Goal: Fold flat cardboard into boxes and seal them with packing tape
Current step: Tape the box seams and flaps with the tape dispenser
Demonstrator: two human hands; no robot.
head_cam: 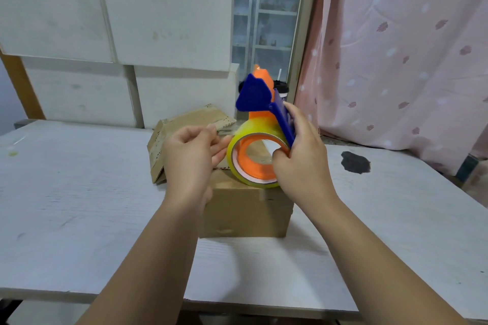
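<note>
As the right hand (301, 158) grips it, the tape roll (245, 130) gleams, ring-shaped.

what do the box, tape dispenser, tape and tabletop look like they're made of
Box: matte brown cardboard, creased at folds.
Tape dispenser: moulded plastic, smooth blue and orange.
Tape: glossy yellowish clear film, likely plastic.
Tabletop: probably painted or laminated wood, matte white with faint grain and scuffs.

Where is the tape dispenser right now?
Head view, just right of centre: the right hand grips the tape dispenser over the cardboard box, while the left hand pinches its tape end.
</note>
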